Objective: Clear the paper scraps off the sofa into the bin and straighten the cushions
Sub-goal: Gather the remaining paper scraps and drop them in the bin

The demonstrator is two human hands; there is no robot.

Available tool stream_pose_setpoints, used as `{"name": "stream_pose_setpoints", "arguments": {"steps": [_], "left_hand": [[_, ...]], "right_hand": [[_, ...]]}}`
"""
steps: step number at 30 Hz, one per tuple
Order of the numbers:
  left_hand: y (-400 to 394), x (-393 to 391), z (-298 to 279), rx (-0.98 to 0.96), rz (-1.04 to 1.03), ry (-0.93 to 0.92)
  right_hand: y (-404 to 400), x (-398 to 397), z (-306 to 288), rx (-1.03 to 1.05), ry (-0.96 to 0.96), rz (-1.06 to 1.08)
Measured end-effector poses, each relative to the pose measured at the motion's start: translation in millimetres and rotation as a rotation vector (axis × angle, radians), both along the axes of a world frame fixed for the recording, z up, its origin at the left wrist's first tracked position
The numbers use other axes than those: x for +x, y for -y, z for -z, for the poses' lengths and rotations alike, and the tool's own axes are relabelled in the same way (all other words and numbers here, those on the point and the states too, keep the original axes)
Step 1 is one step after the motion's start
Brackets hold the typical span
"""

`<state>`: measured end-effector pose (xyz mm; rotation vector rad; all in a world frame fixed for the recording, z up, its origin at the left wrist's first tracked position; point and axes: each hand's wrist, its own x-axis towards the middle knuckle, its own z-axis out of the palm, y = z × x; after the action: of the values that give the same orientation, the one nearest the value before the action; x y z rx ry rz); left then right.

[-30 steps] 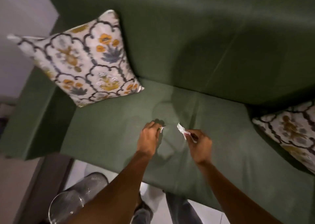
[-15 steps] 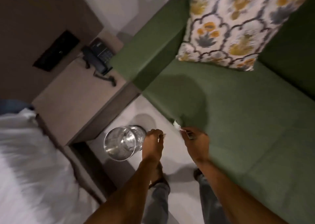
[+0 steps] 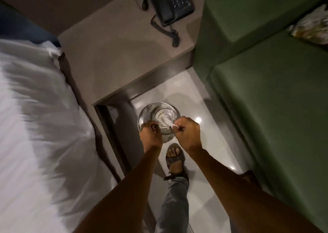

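Observation:
A round metal mesh bin (image 3: 149, 110) stands on the pale floor between the bedside table and the sofa, with white paper lying at its bottom. Both my hands hover over its near rim. My right hand (image 3: 187, 133) pinches a small white paper scrap (image 3: 171, 125) above the bin's opening. My left hand (image 3: 150, 135) is closed, fingers curled; whatever it holds is hidden. The green sofa (image 3: 269, 94) fills the right side, and a corner of a patterned cushion (image 3: 310, 28) shows at the upper right.
A beige bedside table (image 3: 120, 55) with a black telephone (image 3: 170, 0) sits behind the bin. A bed with white linen (image 3: 35, 126) runs along the left. My sandalled foot (image 3: 174, 159) stands on the floor just in front of the bin.
My view swung from the sofa seat down to the floor. Both hands carried scraps leftward and now hang directly over the bin, which was beside them half a second ago.

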<state>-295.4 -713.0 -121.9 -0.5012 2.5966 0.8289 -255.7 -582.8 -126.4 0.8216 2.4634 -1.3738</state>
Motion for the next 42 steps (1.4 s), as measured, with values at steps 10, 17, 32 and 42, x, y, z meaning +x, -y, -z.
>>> {"name": "stream_pose_setpoints", "arguments": {"steps": [10,17,32,42], "left_hand": [[30,-12,33,0.013,0.016,0.140],[5,-16,12,0.045,0.110,0.078],[-251,-14,-94,0.207,0.410,-0.151],[-434,-24,-143,0.392,0.511,-0.215]], "right_hand": [[41,-26,44,-0.191,0.180,-0.104],[4,-10,22,-0.143,0.098,-0.108],[-247,44,-81,-0.111,-0.097,0.333],[-414,82,-123,0.039,-0.226,0.744]]}}
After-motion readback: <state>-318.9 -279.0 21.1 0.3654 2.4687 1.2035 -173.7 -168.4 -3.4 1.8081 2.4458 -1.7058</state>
